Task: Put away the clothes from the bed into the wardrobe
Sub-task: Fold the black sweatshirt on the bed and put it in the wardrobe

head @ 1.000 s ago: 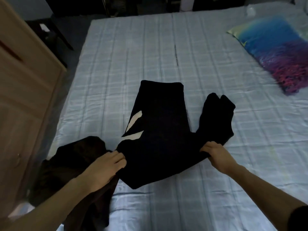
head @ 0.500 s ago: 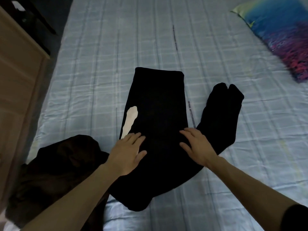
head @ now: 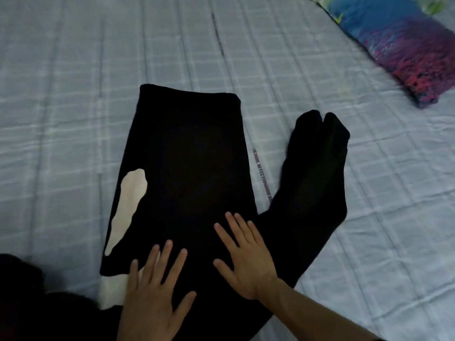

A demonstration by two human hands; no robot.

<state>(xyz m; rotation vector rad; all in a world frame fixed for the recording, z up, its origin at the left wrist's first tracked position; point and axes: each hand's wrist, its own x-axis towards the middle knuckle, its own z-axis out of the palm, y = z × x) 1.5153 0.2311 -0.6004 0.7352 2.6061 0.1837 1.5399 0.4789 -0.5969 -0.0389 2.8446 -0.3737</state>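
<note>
Head camera view, looking down at a bed covered with a pale blue checked sheet [head: 73,94] that fills almost the whole frame.

In the centre lies a black folded pair of trousers [head: 187,168], spread flat on the sheet. Its folded panel runs from the middle of the frame down toward the bottom edge. A whitish pocket lining [head: 128,205] shows along the panel's left edge, and another pale patch shows just below its lower left corner. The black trouser legs [head: 317,168], doubled over, stretch from the lower centre up to the right of centre, with their ends pointing toward the upper right. A narrow gap of sheet separates the legs from the panel, and a thin strip with small printed lettering [head: 261,173] lies in that gap.

The left hand [head: 152,296] rests at the bottom centre, palm down, fingers spread, pressed flat on the lower part of the trousers; its grip is open and holds nothing. The right hand [head: 248,262] lies just to its right, also palm down with fingers splayed on the black cloth, grip open.

A second dark crumpled garment [head: 37,303] fills the lower left corner. A blue, purple and red patterned pillow [head: 398,45] lies in the upper right corner.
</note>
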